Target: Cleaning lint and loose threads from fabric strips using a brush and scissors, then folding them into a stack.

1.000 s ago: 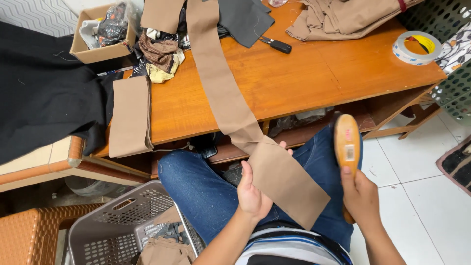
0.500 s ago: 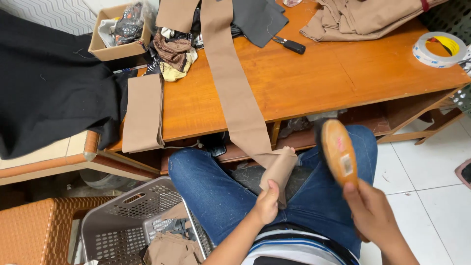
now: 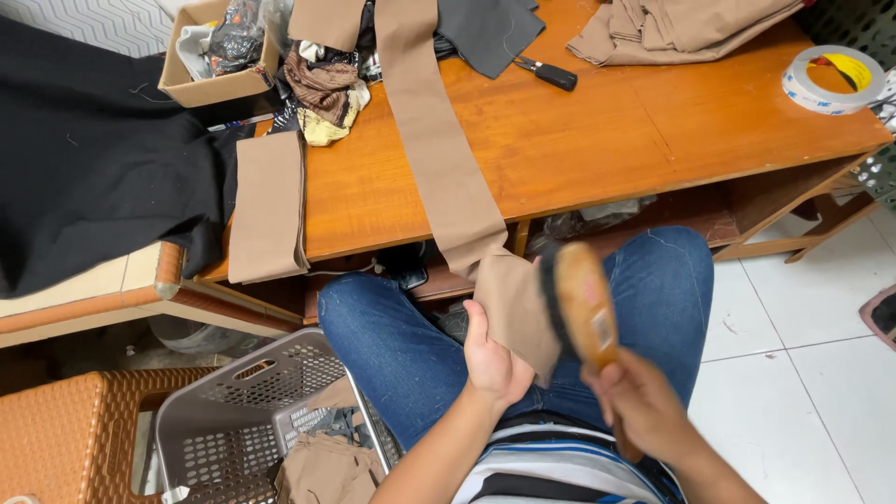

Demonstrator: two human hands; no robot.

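The left hand (image 3: pixel 492 359) holds the lower end of a long tan fabric strip (image 3: pixel 439 149), which runs down from the far side of the wooden worktop (image 3: pixel 635 131) and over its near edge onto the person's lap. The right hand (image 3: pixel 644 406) has its grip closed on a wooden-backed brush (image 3: pixel 581 303) (dark bristles facing the cloth), set against the strip's end. A second tan piece (image 3: pixel 269 207) hangs over the worktop's left near corner. A tape roll (image 3: pixel 833 79) sits by the right edge. A grey basket (image 3: pixel 252 420) stands on the floor below.
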